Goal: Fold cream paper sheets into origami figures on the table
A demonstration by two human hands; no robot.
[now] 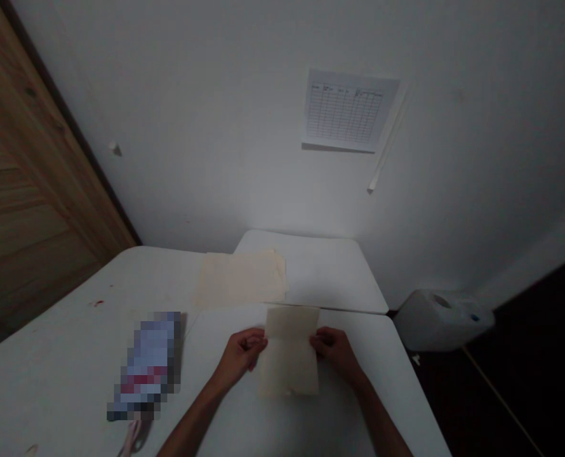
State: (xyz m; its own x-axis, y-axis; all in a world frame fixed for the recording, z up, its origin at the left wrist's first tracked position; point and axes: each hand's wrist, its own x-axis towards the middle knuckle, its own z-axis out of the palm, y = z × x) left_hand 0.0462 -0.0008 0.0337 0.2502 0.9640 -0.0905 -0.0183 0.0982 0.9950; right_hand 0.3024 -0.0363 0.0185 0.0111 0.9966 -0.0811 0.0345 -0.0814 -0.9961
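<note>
A cream sheet of paper lies on the white table in front of me, with a crease across its middle. My left hand is curled and pinches the sheet's left edge at the crease. On the opposite edge my right hand grips the sheet the same way. A loose stack of similar cream sheets rests farther back on the table.
A blurred-out card or pouch with a pale strap lies at the left. A second white table stands against the wall. A printed chart hangs on the wall. A white container sits on the dark floor at right; a wooden door is left.
</note>
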